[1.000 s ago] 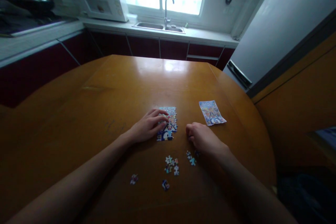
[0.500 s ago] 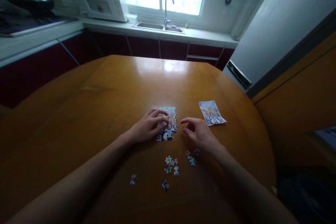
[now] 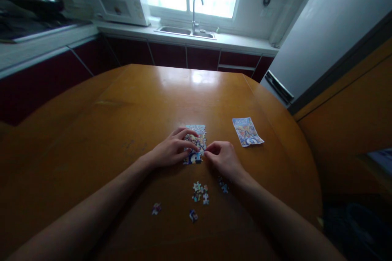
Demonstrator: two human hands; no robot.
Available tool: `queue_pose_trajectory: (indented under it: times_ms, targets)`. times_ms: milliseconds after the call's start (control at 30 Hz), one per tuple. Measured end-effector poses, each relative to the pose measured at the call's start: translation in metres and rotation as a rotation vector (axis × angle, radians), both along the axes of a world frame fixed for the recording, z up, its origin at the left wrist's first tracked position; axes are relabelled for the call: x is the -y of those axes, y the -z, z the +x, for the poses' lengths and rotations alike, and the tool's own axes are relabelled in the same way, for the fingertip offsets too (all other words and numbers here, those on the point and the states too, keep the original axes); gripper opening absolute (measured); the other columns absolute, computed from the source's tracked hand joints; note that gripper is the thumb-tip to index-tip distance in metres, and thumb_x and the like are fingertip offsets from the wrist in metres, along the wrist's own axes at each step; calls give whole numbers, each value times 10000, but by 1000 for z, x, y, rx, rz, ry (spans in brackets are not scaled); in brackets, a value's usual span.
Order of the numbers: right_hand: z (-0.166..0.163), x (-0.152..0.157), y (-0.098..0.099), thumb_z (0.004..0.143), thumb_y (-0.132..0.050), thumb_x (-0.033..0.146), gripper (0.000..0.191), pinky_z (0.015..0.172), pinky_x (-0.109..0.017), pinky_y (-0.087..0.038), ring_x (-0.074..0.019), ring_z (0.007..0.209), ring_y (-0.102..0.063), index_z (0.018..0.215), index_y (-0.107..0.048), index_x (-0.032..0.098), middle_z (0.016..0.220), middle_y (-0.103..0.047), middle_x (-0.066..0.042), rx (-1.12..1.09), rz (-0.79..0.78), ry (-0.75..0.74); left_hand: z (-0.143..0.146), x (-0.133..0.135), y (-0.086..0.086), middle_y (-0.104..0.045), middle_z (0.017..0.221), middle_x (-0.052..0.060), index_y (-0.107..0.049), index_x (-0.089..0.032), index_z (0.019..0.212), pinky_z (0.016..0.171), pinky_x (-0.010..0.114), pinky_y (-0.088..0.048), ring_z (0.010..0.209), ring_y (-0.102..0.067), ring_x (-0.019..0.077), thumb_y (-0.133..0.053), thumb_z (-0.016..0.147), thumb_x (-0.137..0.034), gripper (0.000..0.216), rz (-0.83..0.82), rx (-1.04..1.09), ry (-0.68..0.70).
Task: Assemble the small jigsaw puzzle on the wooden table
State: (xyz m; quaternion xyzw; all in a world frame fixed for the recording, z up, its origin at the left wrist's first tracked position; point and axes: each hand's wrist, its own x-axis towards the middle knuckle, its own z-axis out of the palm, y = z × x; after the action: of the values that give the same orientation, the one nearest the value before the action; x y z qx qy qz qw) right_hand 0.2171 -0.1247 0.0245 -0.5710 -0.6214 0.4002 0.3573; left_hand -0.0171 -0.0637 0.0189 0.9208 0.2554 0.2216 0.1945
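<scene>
A partly assembled jigsaw puzzle [image 3: 199,131] lies on the table, its right edge uneven with tabs. My left hand [image 3: 175,147] rests over its left side with the fingers apart, hiding part of the picture. At the puzzle's lower right edge, my right hand [image 3: 223,158] pinches a puzzle piece [image 3: 204,151] between thumb and index finger; the fingers cover most of it. Nearer to me is a small group of loose puzzle pieces [image 3: 200,192]. More pieces [image 3: 223,185] lie partly under my right wrist. Two small clumps, one dark blue [image 3: 193,215] and one reddish [image 3: 156,209], sit closest.
A creased picture sheet [image 3: 247,132] lies to the right on the wooden table [image 3: 147,98]. Beyond the table's far edge runs a counter with a sink [image 3: 174,30] and a microwave [image 3: 118,8]. A fridge [image 3: 318,36] stands at the right.
My right hand has moved left to the puzzle's edge, its thumb and index finger closing together. My left hand has shifted very slightly right and stays on the puzzle.
</scene>
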Motion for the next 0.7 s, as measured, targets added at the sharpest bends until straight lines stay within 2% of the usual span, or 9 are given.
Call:
queue_pose_trajectory:
  times_ms: [200, 400, 533, 700]
  targets:
    - [-1, -1, 8, 803, -698, 210, 94, 614, -265, -471, -169, 673, -684, 782, -780, 168, 750, -765, -49, 64, -5, -24, -2, -1, 2, -548, 1377, 12, -764, -387, 1094, 1117, 527, -382, 1297, -424, 280, -650, 892, -143, 336, 4, -16, 21]
    - [-3, -1, 5, 798, -693, 173, 81, 634, -262, -474, -166, 685, -690, 770, -769, 170, 753, -762, -47, 128, 18, -33, -1, -2, 4, -551, 1375, 6, -766, -392, 1086, 1113, 538, -386, 1296, -421, 282, -644, 883, -123, 359, -6, -14, 9]
    - [-5, 0, 2, 785, -694, 134, 93, 630, -250, -469, -148, 651, -675, 828, -761, 182, 728, -748, -21, 155, 10, -25, -1, -2, 4, -548, 1378, 6, -768, -385, 1076, 1118, 540, -378, 1301, -415, 280, -647, 873, -108, 364, -13, -17, 8]
    - [-4, 1, 1, 804, -696, 159, 83, 616, -248, -440, -139, 625, -648, 780, -754, 214, 709, -739, -5, 289, 58, -85, -2, -2, 3, -547, 1372, 11, -765, -376, 1080, 1119, 537, -372, 1291, -422, 280, -653, 868, -108, 360, -3, -19, 13]
